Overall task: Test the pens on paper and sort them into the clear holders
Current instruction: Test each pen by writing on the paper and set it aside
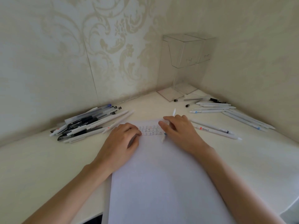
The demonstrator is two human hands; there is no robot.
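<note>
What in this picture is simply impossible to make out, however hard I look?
Head view only.
- Left end of the written rows: covered by the left hand.
- Middle of the white pen: hidden inside the right hand.
- Labels on the pens at right: print too small.
- Near edge of the paper: cut off at the frame's bottom.

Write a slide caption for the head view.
Right hand holds a white pen at the marked paper, left hand rests on it, clear holders behind.
</note>
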